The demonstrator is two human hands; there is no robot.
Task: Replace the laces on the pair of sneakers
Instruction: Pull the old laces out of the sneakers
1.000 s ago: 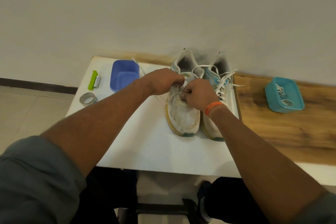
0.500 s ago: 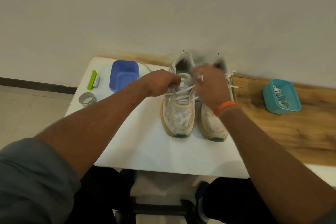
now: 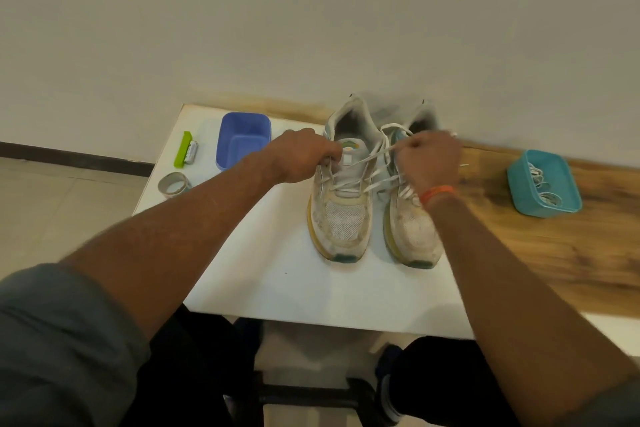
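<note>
From the head view, looking down, a white counter (image 3: 277, 270) carries a pair of worn white sneakers set side by side near its far right corner, toes toward the person and heel openings toward a plain pale wall. The left sneaker (image 3: 341, 215) has yellowed sole edges and a white lace (image 3: 367, 163) partly threaded through its eyelets. The left hand (image 3: 303, 158) is closed in a pinch at the upper left side of that sneaker, gripping the lace by the eyelets. One strand of the lace runs up and to the right, taut, into the right hand (image 3: 427, 161), which is closed around it above the right sneaker (image 3: 412, 225) and hides part of that shoe; the hand is slightly blurred. An orange band (image 3: 437, 192) circles the right wrist. Left of the sneakers on the counter stands an open blue-violet tub (image 3: 242, 139). Farther left lie a green-handled brush (image 3: 185, 149) and, nearer the person, a roll of tape (image 3: 173, 184). To the right of the white surface runs a wooden counter (image 3: 554, 246), and on it sits a teal tub (image 3: 543, 184) holding coiled white laces (image 3: 542, 184), well apart from the sneakers. Grey sleeves are pushed up both forearms.
</note>
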